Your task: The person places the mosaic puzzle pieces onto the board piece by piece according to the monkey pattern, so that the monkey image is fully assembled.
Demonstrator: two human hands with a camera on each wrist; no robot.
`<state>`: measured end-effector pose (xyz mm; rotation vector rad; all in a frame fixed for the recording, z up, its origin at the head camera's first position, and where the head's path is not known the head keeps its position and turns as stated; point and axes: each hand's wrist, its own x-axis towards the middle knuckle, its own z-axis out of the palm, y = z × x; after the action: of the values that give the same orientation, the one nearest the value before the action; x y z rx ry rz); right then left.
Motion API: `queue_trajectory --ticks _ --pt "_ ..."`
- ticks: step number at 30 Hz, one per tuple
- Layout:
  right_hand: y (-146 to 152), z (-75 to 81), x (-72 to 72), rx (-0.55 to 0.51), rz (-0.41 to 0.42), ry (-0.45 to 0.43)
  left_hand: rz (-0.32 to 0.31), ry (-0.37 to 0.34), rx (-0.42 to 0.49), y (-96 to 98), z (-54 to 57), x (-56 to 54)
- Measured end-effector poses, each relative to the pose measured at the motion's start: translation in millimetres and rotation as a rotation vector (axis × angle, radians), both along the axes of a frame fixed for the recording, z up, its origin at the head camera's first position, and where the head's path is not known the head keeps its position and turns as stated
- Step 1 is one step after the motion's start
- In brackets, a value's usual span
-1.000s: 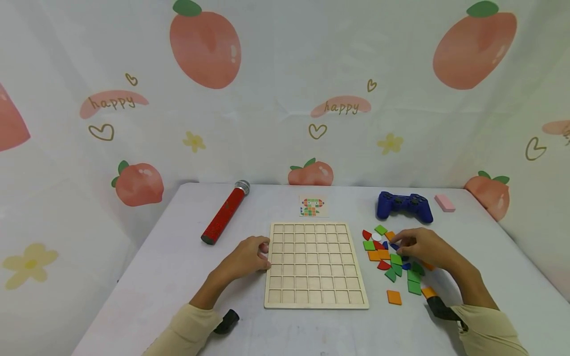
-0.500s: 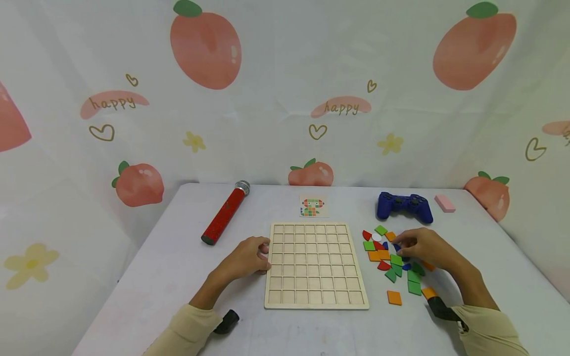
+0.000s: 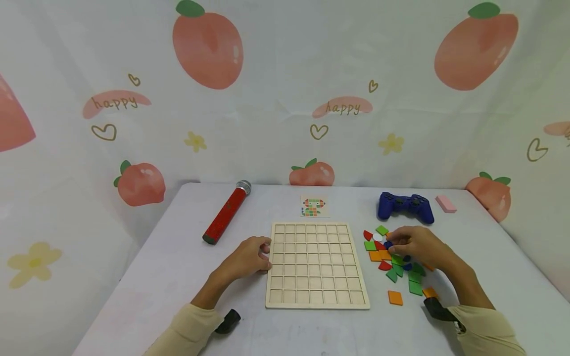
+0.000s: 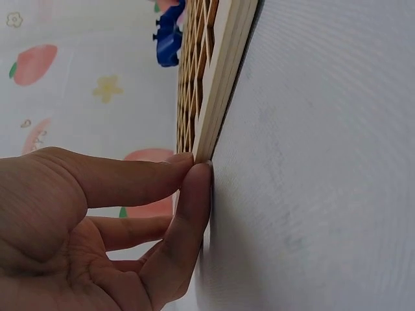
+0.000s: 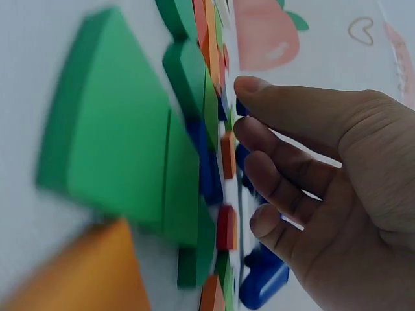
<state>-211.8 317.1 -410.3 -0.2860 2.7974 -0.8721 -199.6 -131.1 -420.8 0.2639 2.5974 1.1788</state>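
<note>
At the left edge of the wooden grid board point(image 3: 317, 267), my left hand point(image 3: 246, 257) pinches the rim between thumb and forefinger; the left wrist view shows the thumb point(image 4: 139, 178) on top at the board's side point(image 4: 224, 84). The grid's square cells hold no pieces. Over the scattered colored tiles to the board's right, my right hand point(image 3: 418, 244) pinches a small blue tile point(image 5: 241, 107) between thumb and forefinger, the other fingers loosely curled. Around it lie green tiles point(image 3: 415, 282), orange tiles point(image 3: 379, 255), red quarter-round tiles point(image 3: 385, 266) and a white round tile point(image 3: 377, 238).
Behind the board lies a small pattern card point(image 3: 314, 205). A red microphone point(image 3: 227, 215) is at the back left, a blue game controller point(image 3: 405, 207) and a pink block point(image 3: 446, 203) at the back right. A lone orange tile point(image 3: 395, 297) lies nearest the front.
My right hand has shifted slightly left over the tiles, with the small blue tile at its fingertips. The left hand stays at the board's edge.
</note>
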Motion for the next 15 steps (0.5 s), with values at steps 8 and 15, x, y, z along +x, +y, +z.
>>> queue_trajectory --ticks 8,15 --pt "-27 2.9 3.9 -0.033 0.071 0.068 -0.006 0.0 -0.004 1.3 0.1 -0.5" --pt "-48 -2.8 -0.4 -0.06 0.124 0.087 -0.008 0.004 0.006 0.9 -0.5 1.7"
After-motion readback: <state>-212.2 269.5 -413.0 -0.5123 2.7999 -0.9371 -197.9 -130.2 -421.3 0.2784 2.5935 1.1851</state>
